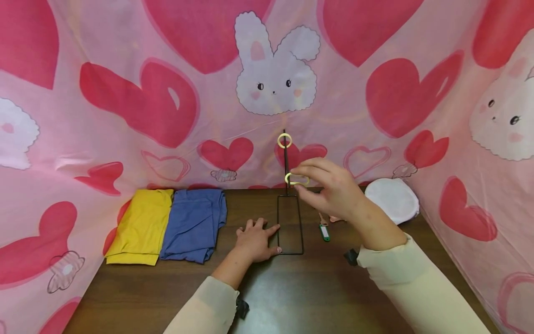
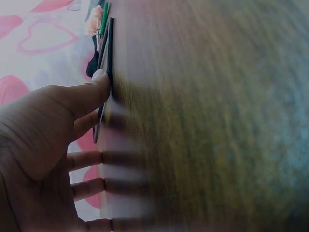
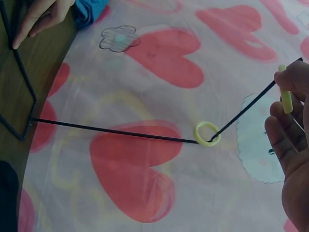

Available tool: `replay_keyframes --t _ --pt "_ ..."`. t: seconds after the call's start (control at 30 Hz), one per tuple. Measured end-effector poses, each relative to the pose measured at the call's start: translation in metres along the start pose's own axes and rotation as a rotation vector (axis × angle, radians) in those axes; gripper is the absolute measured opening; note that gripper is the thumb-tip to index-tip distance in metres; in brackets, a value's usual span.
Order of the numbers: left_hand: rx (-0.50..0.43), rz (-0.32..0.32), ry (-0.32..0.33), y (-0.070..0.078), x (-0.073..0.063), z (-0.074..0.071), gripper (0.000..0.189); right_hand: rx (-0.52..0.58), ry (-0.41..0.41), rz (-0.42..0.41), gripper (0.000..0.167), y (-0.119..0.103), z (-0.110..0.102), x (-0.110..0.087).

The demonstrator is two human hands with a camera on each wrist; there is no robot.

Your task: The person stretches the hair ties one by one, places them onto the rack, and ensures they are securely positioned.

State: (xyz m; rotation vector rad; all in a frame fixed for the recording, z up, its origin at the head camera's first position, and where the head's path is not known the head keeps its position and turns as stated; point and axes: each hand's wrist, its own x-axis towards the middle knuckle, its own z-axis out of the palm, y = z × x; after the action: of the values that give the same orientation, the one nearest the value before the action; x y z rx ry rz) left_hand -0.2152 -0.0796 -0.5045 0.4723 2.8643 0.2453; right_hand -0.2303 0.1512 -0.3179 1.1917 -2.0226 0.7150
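Note:
A black wire stand (image 1: pixel 301 227) has a flat rectangular base on the table and a thin post with a bent arm. One pale yellow ring (image 3: pixel 206 122) hangs at the bend of that arm. My right hand (image 1: pixel 333 188) pinches a second yellow ring (image 3: pixel 286 92) between thumb and fingertips, close to the arm's free end; I cannot tell whether the wire passes through it. My left hand (image 1: pixel 255 241) lies on the table with fingers spread, its thumb (image 2: pixel 94 89) and index finger touching the base's left side.
On the left lie a folded yellow cloth (image 1: pixel 139 227) and a folded blue cloth (image 1: pixel 193 225). A key with a green tag (image 1: pixel 324 233) lies right of the stand, near a partly hidden pink item. At the back right is a white round pouch (image 1: pixel 392 199). Heart-print fabric (image 1: pixel 275 41) surrounds the table.

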Motion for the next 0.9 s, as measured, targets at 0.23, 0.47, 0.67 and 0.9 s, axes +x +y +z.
replay_keyframes --t 0.23,0.47,0.67,0.9 --pt "0.001 -0.010 -0.007 0.000 0.001 0.000 0.074 0.021 0.059 0.026 0.032 0.016 0.015 0.002" --pt "0.006 -0.011 -0.008 0.000 0.000 0.001 0.074 0.020 0.107 0.058 0.028 0.029 0.028 0.003" --pt "-0.005 -0.006 -0.005 0.001 0.000 0.001 0.074 -0.018 0.122 0.093 0.027 0.040 0.036 0.006" --pt "-0.010 -0.006 -0.002 0.000 0.001 0.002 0.074 -0.036 0.134 0.156 0.029 0.055 0.044 0.014"
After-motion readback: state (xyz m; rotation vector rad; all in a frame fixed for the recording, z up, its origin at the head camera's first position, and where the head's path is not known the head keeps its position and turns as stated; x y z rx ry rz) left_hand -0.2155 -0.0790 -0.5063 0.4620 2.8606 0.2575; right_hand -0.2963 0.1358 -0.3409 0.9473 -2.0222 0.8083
